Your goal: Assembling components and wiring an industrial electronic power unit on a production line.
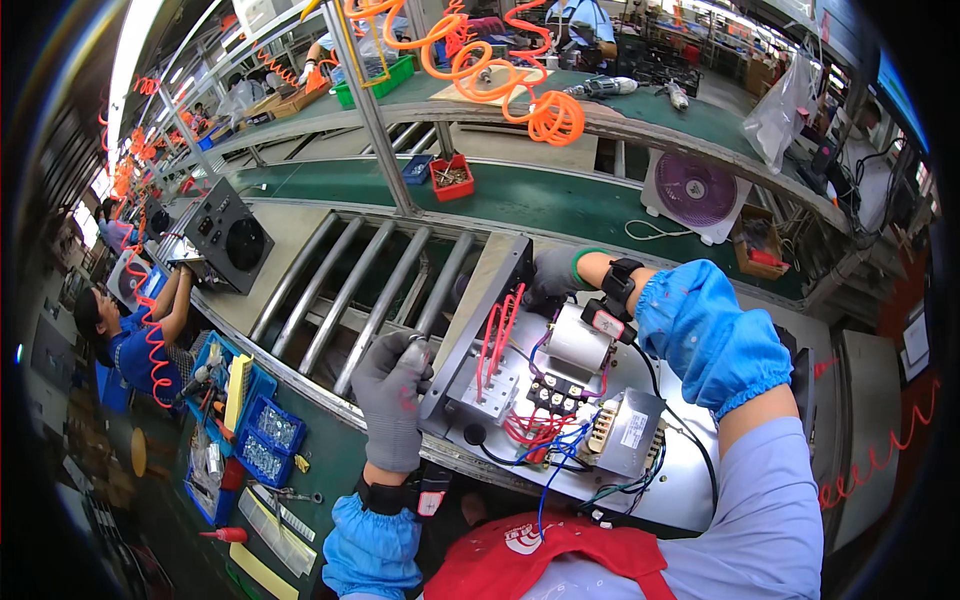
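In front of me lies an open electrical unit with a metal base plate (pixel 685 482) and an upright grey panel (pixel 458 372) on its left side. My left hand (pixel 393 402), in a grey glove, is closed against the panel's outer face; its fingertips hide whatever they pinch. At the panel's far end, my right hand (pixel 556 277), also gloved, reaches beside the inner face, its fingers largely hidden. On the plate sit a white cylinder (pixel 580 338), a black terminal block (pixel 556 396) and a transformer (pixel 632 430). Red wires (pixel 492 340) loop up near the panel.
Metal rollers (pixel 360 300) run left of the unit. Blue bins (pixel 268 440) of small hardware and hand tools lie at the lower left. Beyond are a red bin (pixel 452 178), a purple fan (pixel 695 192) and orange coiled hoses (pixel 555 118). A co-worker (pixel 140 335) handles another grey unit (pixel 225 238).
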{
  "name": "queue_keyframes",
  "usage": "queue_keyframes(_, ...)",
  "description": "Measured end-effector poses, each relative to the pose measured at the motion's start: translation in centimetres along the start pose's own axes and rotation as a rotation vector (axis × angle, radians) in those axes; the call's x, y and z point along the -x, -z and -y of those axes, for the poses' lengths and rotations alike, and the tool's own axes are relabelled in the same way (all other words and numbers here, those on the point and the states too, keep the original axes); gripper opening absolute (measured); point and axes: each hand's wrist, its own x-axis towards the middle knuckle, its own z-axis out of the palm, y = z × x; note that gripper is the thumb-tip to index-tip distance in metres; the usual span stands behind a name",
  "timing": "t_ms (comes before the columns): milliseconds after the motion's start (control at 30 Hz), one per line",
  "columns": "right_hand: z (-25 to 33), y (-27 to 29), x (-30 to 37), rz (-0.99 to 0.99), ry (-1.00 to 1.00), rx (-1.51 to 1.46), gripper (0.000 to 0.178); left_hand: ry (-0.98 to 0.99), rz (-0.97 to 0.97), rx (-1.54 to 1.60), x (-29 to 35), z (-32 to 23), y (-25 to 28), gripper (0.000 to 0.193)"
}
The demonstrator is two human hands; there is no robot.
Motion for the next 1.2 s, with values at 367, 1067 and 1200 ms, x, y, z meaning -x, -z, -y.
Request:
queue_keyframes(367,-1.6,0.0,-0.7,-0.270,0.630,0.266,0.033,-0.040,0.052,0.062,0.6,1.7,1.6,0.025)
queue_keyframes(1067,-13.2,-0.5,-6.9,-0.194,0.341,-0.098,0.016,0.153,-0.752,-0.120,-0.6,10.5,39.3,0.012)
queue_keyframes(1200,-5.5,3.3,1.0,-0.392,-0.028,-0.076,0.012,0.135,-0.810,-0.132,-5.5,9.4,46.6,0.021)
